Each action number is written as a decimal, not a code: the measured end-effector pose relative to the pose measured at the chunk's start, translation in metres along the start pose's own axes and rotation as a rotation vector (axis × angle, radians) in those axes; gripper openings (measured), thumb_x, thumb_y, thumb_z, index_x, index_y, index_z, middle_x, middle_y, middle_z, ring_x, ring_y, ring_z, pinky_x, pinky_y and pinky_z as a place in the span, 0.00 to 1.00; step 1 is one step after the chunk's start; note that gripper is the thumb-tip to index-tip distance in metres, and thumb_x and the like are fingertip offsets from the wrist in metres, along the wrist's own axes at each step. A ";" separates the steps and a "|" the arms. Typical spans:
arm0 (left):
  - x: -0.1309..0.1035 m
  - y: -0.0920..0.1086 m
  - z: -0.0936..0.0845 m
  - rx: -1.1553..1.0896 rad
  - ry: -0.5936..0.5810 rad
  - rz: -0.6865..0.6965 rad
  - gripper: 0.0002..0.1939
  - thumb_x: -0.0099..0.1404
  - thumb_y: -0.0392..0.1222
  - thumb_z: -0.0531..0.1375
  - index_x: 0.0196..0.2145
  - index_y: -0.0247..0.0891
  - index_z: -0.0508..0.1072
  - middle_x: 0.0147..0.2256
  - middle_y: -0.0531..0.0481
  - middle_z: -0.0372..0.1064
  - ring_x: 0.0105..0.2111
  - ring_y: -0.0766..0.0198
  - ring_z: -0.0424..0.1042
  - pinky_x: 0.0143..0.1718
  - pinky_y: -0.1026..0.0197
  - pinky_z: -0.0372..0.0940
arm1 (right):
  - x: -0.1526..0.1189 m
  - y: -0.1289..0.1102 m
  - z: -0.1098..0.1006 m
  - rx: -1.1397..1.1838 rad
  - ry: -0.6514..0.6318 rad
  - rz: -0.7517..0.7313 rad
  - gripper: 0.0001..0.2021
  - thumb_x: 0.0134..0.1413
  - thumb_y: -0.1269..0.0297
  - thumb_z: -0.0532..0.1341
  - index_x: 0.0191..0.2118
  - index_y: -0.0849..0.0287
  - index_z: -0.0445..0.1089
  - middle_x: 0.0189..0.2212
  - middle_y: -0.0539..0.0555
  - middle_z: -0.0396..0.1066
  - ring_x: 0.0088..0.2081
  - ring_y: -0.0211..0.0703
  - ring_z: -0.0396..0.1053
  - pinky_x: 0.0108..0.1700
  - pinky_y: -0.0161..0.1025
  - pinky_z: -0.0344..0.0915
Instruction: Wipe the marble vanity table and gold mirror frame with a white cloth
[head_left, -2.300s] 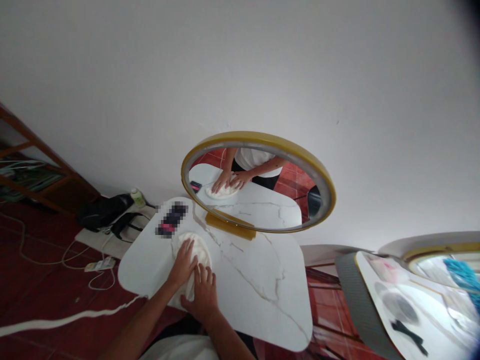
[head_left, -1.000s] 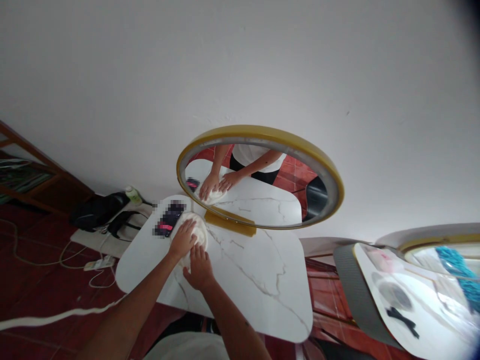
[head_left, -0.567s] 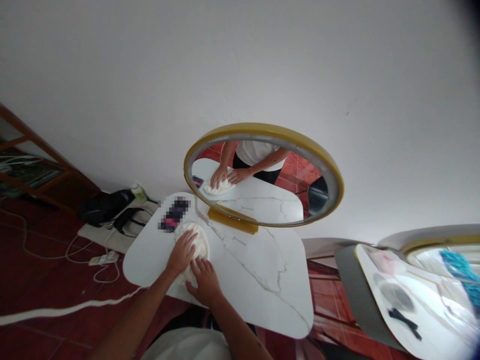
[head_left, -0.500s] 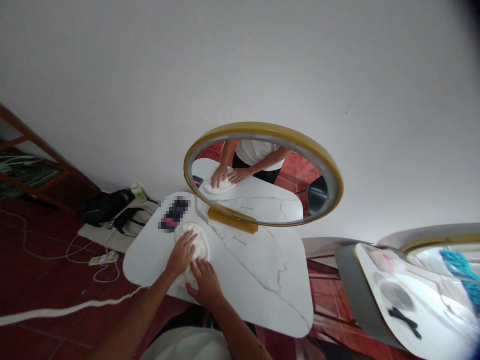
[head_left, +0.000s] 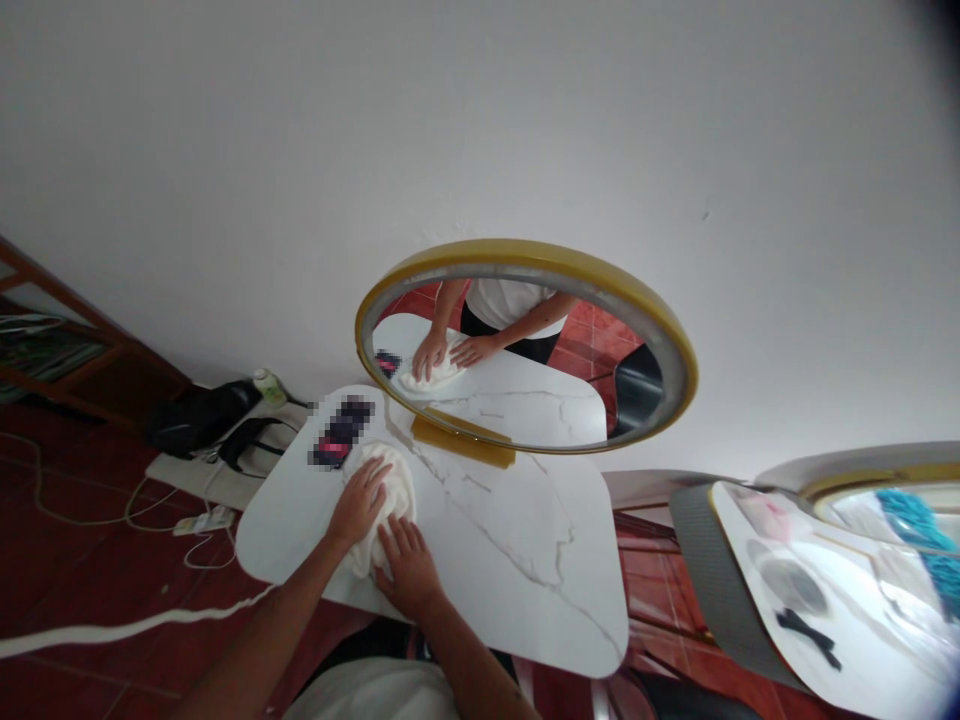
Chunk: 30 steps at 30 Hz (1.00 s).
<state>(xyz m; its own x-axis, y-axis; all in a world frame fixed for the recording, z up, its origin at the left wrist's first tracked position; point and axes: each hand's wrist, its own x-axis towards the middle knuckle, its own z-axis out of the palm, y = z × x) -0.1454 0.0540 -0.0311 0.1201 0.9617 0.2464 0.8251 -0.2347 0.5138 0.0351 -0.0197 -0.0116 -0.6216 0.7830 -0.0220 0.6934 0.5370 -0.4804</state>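
Observation:
A white cloth (head_left: 396,478) lies bunched on the left part of a white marble-patterned table (head_left: 510,570). My left hand (head_left: 360,503) rests on the cloth with its fingers stretched out. Just to its right and nearer to me, my right hand (head_left: 409,568) lies over the cloth's right edge, fingers spread. Neither hand grips anything. Beyond the cloth, at the table's back left, is a dark, pixelated flat object (head_left: 341,432) with a pink patch. What lies under my palms is hidden.
A gold-framed round mirror (head_left: 525,250) stands at the table's back and reflects both hands. On the right is a second white table (head_left: 765,590) holding a black item (head_left: 810,638). Bags, a bottle (head_left: 268,388) and cables sit at the left.
The view has shifted slightly. Both hands remain on the cloth, whose folds have changed a little, with its near end now more visible below my left hand.

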 end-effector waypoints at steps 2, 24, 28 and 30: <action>0.008 -0.001 0.000 0.004 -0.002 -0.004 0.21 0.67 0.40 0.45 0.57 0.43 0.61 0.58 0.48 0.56 0.59 0.57 0.53 0.59 0.48 0.53 | 0.006 0.002 -0.001 0.000 0.014 0.014 0.30 0.61 0.53 0.50 0.65 0.56 0.44 0.64 0.57 0.42 0.64 0.50 0.42 0.62 0.50 0.47; 0.089 -0.028 0.006 0.015 -0.016 0.047 0.22 0.65 0.38 0.48 0.57 0.45 0.62 0.58 0.49 0.57 0.59 0.57 0.54 0.59 0.49 0.54 | 0.077 0.030 0.004 -0.036 0.144 0.072 0.32 0.58 0.57 0.54 0.65 0.60 0.43 0.65 0.60 0.41 0.64 0.52 0.41 0.62 0.51 0.49; 0.087 -0.027 0.005 0.016 -0.016 0.037 0.22 0.65 0.38 0.48 0.57 0.44 0.61 0.58 0.49 0.56 0.59 0.57 0.53 0.59 0.49 0.54 | 0.077 0.030 0.003 -0.023 0.132 0.075 0.33 0.58 0.57 0.54 0.65 0.60 0.43 0.65 0.60 0.41 0.64 0.52 0.41 0.62 0.51 0.49; 0.086 -0.027 0.005 0.012 -0.011 0.036 0.22 0.65 0.39 0.48 0.57 0.44 0.61 0.58 0.49 0.57 0.59 0.57 0.54 0.60 0.49 0.53 | 0.077 0.029 0.002 -0.018 0.127 0.073 0.33 0.57 0.58 0.54 0.65 0.60 0.43 0.64 0.60 0.42 0.64 0.53 0.41 0.62 0.51 0.49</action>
<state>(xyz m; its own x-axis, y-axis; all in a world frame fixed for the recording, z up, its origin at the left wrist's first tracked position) -0.1544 0.1441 -0.0281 0.1555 0.9543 0.2554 0.8270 -0.2671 0.4946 0.0071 0.0556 -0.0288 -0.5190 0.8529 0.0555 0.7422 0.4819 -0.4657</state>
